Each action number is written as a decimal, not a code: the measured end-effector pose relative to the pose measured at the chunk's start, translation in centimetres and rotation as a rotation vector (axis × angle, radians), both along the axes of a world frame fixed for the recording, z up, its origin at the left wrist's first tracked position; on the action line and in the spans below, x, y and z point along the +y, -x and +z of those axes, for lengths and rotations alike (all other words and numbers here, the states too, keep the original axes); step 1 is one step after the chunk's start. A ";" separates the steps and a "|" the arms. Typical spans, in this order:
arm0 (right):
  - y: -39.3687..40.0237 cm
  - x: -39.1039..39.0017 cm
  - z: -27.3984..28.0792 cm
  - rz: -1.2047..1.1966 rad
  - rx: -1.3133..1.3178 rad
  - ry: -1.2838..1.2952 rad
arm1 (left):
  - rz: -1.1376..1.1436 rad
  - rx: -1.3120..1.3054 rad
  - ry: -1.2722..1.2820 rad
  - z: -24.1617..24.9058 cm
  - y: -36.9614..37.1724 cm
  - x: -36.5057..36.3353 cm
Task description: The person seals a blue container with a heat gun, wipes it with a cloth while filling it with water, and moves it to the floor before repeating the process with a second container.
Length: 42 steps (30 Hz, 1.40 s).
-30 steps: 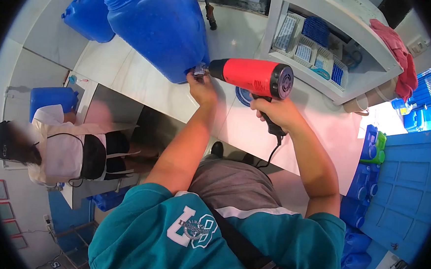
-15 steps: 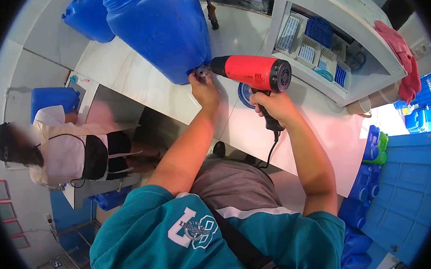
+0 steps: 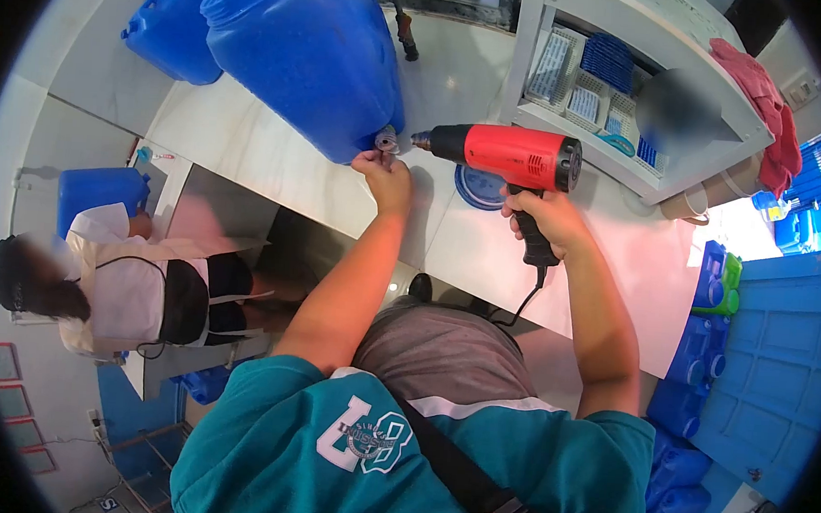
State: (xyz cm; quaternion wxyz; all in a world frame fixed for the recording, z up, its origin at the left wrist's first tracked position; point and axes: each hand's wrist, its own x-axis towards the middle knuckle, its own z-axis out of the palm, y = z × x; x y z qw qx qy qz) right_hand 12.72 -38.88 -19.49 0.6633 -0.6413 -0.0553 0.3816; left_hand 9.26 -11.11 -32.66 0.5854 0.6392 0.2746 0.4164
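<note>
A large blue jug (image 3: pixel 300 62) lies tilted on the white counter, with a small spout fitting (image 3: pixel 387 140) low on its near side. Something clear, like plastic film, seems to surround that fitting. My left hand (image 3: pixel 387 182) pinches at the fitting's lower edge with closed fingers. In my right hand (image 3: pixel 546 218), wrapped round its black handle, is a red heat gun (image 3: pixel 515 153). Its metal nozzle points left at the fitting, a short gap away. A blue round lid (image 3: pixel 479 187) lies on the counter behind the gun, partly covered.
Another blue jug (image 3: pixel 174 26) stands at the counter's far left. A white shelf unit (image 3: pixel 577 140) holds baskets of small items. A dark-handled tool (image 3: pixel 406 35) lies at the back. To the left, a person (image 3: pixel 127 277) works by a blue container. The gun's cord (image 3: pixel 523 306) hangs over the edge.
The heat gun has drawn back to the right and slightly nearer to me, so its nozzle is farther from the fitting. My left hand has shifted slightly lower, still at the spout.
</note>
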 end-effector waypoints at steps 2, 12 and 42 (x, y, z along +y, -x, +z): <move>0.2 -0.3 -1.1 0.018 0.024 -0.010 | -0.049 0.098 -0.060 -0.4 0.2 0.5; 1.1 1.9 -1.0 -0.030 0.070 -0.063 | -0.244 -0.368 0.966 0.9 -0.6 3.5; -17.7 -2.2 26.8 -0.185 -1.203 1.472 | -0.593 -0.185 -1.356 36.8 -15.5 24.5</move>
